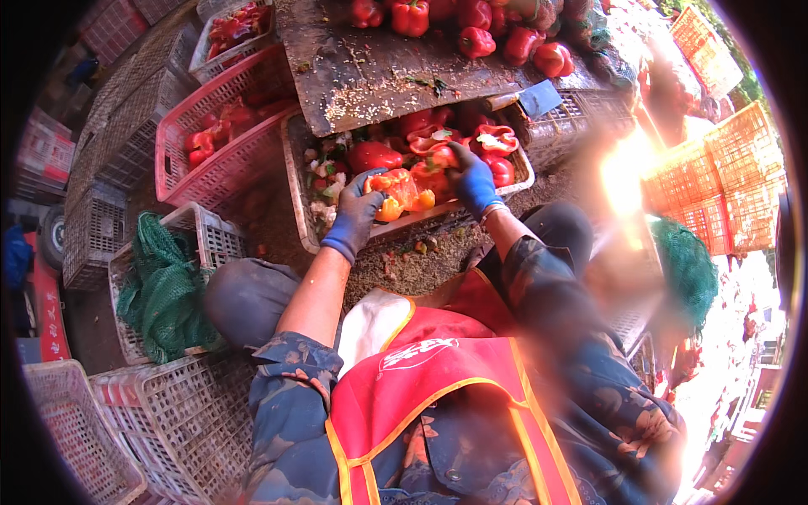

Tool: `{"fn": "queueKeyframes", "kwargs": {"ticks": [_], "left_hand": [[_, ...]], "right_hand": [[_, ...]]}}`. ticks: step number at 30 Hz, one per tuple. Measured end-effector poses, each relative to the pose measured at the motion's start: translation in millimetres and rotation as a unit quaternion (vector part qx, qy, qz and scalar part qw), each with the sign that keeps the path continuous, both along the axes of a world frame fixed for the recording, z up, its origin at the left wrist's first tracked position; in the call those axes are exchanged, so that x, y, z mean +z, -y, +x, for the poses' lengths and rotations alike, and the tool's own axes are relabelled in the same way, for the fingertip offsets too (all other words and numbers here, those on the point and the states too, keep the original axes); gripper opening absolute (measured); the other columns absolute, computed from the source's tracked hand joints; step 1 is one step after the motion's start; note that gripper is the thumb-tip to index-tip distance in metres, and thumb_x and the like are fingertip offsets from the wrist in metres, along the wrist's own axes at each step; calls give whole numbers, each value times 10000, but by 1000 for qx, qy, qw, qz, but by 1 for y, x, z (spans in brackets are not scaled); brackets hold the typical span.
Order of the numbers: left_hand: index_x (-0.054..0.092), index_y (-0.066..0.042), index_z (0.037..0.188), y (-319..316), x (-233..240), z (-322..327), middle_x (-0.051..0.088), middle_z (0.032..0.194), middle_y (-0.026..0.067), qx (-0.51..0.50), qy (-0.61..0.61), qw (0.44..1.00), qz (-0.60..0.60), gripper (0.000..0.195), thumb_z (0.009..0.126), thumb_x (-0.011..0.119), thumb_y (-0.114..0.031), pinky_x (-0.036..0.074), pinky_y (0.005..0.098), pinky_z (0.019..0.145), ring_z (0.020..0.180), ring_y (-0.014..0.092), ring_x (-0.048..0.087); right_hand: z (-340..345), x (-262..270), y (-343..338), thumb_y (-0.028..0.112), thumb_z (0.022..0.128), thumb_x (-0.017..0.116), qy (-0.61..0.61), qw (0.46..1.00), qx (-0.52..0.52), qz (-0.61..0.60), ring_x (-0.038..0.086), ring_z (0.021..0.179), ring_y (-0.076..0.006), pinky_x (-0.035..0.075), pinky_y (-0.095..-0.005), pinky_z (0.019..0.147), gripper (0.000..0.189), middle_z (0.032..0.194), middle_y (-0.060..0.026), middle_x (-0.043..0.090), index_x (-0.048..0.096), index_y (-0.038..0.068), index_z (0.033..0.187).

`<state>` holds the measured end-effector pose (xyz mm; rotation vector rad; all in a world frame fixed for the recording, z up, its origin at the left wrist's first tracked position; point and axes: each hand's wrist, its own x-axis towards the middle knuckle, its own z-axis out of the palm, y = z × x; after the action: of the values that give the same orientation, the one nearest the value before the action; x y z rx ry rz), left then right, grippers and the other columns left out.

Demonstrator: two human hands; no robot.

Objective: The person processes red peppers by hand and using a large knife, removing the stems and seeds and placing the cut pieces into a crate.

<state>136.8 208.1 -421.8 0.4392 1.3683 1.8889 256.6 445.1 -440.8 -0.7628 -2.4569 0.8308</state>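
Observation:
My left hand (358,211), in a dark glove with a blue cuff, grips the left side of an orange-red bell pepper piece (399,191) over a pale plastic crate (297,189). My right hand (470,177), gloved alike, has its fingers on a red pepper piece (442,158) at the right of the orange one; whether the two pieces are joined I cannot tell. Below my hands the crate holds red peppers (374,156), opened pepper halves (497,140) and pale cores (325,211). A cleaver-like knife (540,100) with a wooden handle lies just beyond the crate's right end.
A wooden board (379,82) with scattered seeds and whole red peppers (410,17) is beyond the crate. A pink crate (165,158) of pepper pieces stands left. Green netting (161,290) lies in a crate near my left knee. Orange crates (719,183) stand right, near strong glare.

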Motion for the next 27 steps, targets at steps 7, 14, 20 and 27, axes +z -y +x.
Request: {"fn": "queueKeyframes", "kwargs": {"ticks": [7, 14, 20, 27], "left_hand": [[639, 4, 1300, 28, 21, -6, 685, 1220, 76, 31, -12, 999, 29, 473, 841, 561, 89, 550, 296, 965, 1065, 156, 672], [694, 9, 1211, 63, 57, -33, 731, 1139, 97, 109, -21, 994, 9, 378, 862, 573, 90, 565, 308, 950, 1012, 167, 701], [691, -27, 1159, 78, 56, -47, 734, 1097, 118, 174, 68, 982, -23, 285, 900, 590, 33, 627, 390, 836, 961, 230, 735], [562, -49, 1313, 81, 134, -121, 681, 1165, 149, 216, 165, 921, 278, 505, 952, 733, -358, 570, 555, 999, 1102, 321, 675]], "right_hand": [[-10, -16, -9, 121, 896, 637, -25, 992, -21, -121, 717, 886, -205, 559, -341, 801, 398, 981, -140, 752, 653, 24, 1282], [-3, -24, -48, 170, 866, 595, 0, 992, -124, -37, 702, 943, -421, 560, -478, 812, 296, 991, -242, 717, 711, 94, 1127], [-8, 23, 5, 101, 889, 606, -84, 943, -35, -320, 642, 575, -124, 504, -299, 521, 280, 770, -86, 708, 705, 7, 1134], [-9, 34, 15, 75, 871, 617, -144, 955, 18, -259, 665, 656, -136, 519, -306, 601, 291, 767, -85, 713, 711, 21, 1142]]}}
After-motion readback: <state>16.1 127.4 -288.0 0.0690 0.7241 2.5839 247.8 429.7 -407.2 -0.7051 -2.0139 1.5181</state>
